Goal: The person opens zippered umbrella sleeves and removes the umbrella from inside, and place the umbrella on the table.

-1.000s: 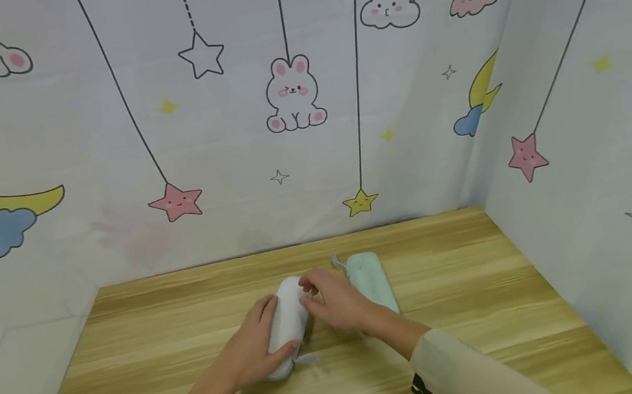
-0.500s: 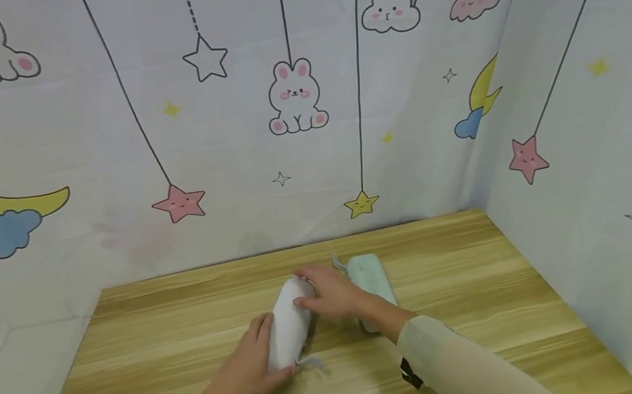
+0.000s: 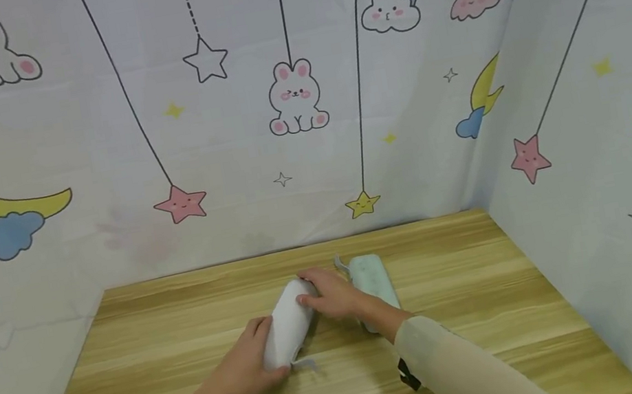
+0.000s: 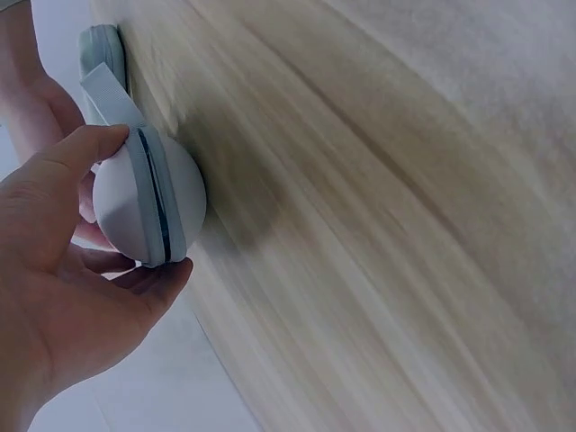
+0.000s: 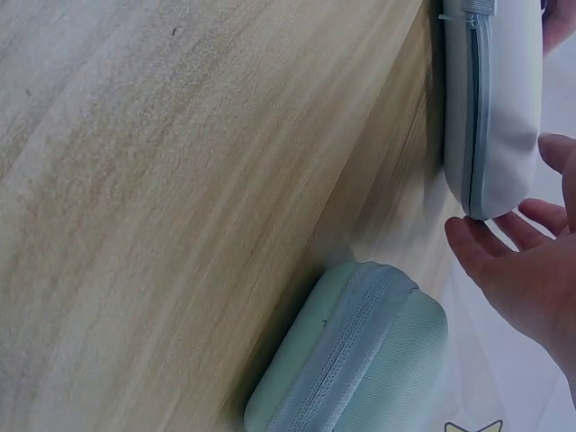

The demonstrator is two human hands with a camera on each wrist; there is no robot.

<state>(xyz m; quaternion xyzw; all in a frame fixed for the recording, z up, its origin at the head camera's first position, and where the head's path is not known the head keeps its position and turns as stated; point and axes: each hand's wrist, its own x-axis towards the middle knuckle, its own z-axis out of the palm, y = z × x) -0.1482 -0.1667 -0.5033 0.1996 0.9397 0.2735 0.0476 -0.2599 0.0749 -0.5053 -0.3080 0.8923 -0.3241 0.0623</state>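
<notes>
A white zippered case (image 3: 288, 323) is held slantwise over the wooden table in the head view. My left hand (image 3: 247, 367) grips its near end, thumb on one side and fingers on the other. At the far end, my right hand (image 3: 332, 295) holds the case with its thumb on top and fingers bent round the tip. In the left wrist view a dark line runs between the case's grey zipper bands (image 4: 162, 193), and a grey strap (image 4: 112, 96) sticks out by the thumb. The right wrist view shows the zipper pull (image 5: 472, 22) near the strap end.
A mint-green zippered case (image 3: 371, 278) with a grey strap (image 3: 341, 264) lies just right of my right hand, partly behind the forearm. A small black item (image 3: 408, 374) shows beside the right sleeve. Patterned white cloth walls (image 3: 250, 215) border the wooden table (image 3: 151, 336).
My right hand has shifted from the white case's right edge to its far end, thumb now on top. The case has turned slightly, and my left hand has slid toward its near end.
</notes>
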